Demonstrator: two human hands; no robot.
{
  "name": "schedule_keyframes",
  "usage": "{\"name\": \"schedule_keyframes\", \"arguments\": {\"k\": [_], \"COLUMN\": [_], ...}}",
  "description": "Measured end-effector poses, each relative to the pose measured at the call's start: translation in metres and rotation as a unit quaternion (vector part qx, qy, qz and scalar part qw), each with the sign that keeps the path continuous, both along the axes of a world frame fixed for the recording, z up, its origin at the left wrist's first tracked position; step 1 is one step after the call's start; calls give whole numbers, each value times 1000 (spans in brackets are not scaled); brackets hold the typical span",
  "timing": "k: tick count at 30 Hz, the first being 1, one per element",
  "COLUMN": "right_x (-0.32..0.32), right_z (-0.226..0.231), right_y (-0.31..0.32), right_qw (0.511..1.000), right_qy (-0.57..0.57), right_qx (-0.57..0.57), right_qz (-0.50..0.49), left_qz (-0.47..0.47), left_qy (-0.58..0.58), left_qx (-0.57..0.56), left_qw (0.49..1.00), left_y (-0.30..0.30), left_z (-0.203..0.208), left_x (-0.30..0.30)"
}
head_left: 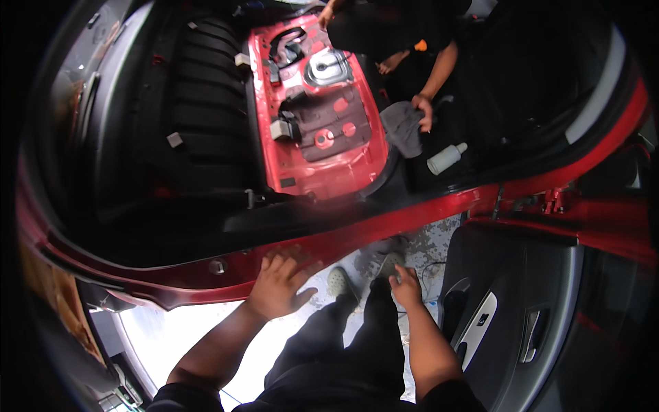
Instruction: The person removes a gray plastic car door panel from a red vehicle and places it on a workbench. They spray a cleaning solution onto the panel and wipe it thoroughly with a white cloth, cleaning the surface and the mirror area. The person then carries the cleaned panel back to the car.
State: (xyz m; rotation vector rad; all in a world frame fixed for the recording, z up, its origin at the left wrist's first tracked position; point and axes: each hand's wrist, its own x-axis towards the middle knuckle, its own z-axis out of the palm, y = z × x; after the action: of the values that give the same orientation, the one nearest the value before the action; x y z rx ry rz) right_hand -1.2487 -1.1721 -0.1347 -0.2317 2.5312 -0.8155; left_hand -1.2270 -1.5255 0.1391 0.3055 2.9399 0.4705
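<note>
Your left hand [278, 283] is spread wide, palm down and with nothing visible in it, at the glossy red painted metal car sill [329, 246]. The sill runs crosswise directly ahead of you; the fingertips overlap its lower edge, though contact is hard to confirm from this angle. Your right hand [406, 288] has loosely bent fingers, shows no held item, and is apart from the sill, near the black trim panel [508, 302] of the open door. Beyond the sill, the bare red metal floor pan [326, 180] is exposed inside the cabin. A white cylindrical bottle [445, 160] lies on its side on the black interior surface. Close to it, a co-worker's hand [423, 113] holds a grey fabric cloth [402, 130].
</note>
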Motion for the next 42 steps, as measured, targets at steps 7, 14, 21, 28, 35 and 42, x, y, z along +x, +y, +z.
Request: {"name": "schedule_keyframes", "arguments": {"k": [7,14,21,28,35,42], "right_x": [-93,-159,-171,-89,42,149], "right_z": [-94,-150,-163,-156,-129,-76], "right_y": [12,23,23,35,86,111], "right_qw": [989,984,989,989,986,964], "right_qy": [-77,-85,-77,-128,-147,-228], "right_qx": [-4,15,-10,25,63,120], "right_qz": [-126,-153,-125,-66,-46,-63], "left_qz": [4,145,224,206,-19,26], "left_qy": [-188,-322,-497,-538,-733,-747], "left_qx": [70,79,33,24,29,106], "left_qw": [980,932,838,817,679,656], "left_y": [65,94,65,51,16,-22], "left_z": [-99,-136,-132,-115,-67,-41], "left_x": [44,119,190,229,320,347]}}
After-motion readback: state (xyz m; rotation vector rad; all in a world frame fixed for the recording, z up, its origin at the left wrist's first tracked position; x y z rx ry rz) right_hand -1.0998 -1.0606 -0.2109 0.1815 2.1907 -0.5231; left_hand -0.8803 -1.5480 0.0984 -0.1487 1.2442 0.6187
